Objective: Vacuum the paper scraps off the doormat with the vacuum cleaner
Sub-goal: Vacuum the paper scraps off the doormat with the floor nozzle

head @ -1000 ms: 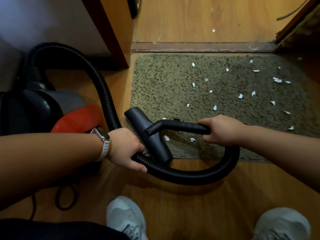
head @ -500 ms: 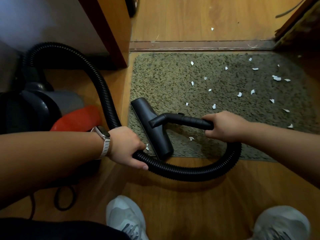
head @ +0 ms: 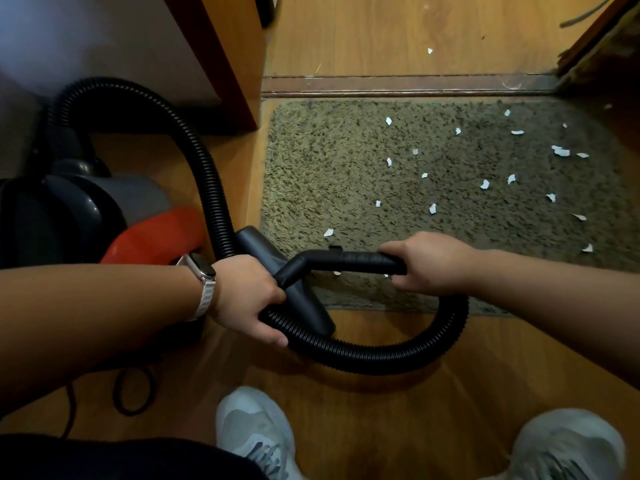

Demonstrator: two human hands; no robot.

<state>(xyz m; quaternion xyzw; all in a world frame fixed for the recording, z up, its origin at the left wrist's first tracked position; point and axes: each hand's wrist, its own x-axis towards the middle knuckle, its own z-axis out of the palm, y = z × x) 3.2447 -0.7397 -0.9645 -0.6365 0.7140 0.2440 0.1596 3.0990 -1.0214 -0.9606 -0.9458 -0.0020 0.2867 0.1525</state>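
Black hose [head: 363,355] gripped by left hand [head: 249,292] — right hand [head: 429,263] grips the wand [head: 353,261] over doormat [head: 346,168].

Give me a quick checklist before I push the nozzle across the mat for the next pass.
1. Right hand grips the wand: ok.
2. Left hand grips the hose: ok.
3. Nozzle fully on the doormat: not ok; it sits at the near left corner, partly over the wooden floor.
4. Hose slack: ok; it loops loosely on the floor between the hands.
5. Paper scraps cleared: not ok; many lie across the middle and right side.
6. Vacuum cleaner running: cannot tell.
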